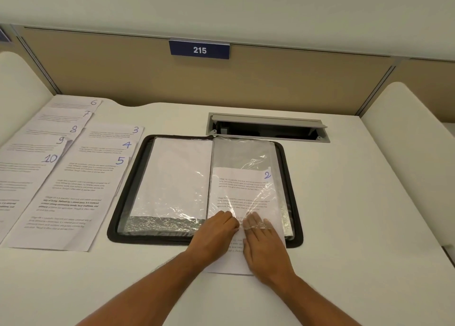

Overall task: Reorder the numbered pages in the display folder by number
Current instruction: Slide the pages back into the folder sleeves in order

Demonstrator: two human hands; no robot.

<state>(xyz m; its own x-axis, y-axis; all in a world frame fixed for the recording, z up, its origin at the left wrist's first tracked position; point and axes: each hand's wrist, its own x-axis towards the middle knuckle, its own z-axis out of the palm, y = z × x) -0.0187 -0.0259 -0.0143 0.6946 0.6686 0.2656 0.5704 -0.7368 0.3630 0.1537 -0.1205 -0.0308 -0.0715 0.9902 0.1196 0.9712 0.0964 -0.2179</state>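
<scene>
The display folder (294,153) lies open in the middle of the desk. Page 2 (246,190) is partway into the clear sleeve (241,153) on the right side. The left hand (214,229) and the right hand (261,242) lie flat with straight fingers, pushing it in. Pages 3 to 10 (73,178) wait at 9 o'clock, so most of the job is left.

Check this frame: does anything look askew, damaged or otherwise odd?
Page 2 sits only partway in the right-hand sleeve of the display folder, its bottom edge sticking out over the desk while both hands press on it. Page 9 in the left stack has a curled corner. Nothing else stands out.
</scene>
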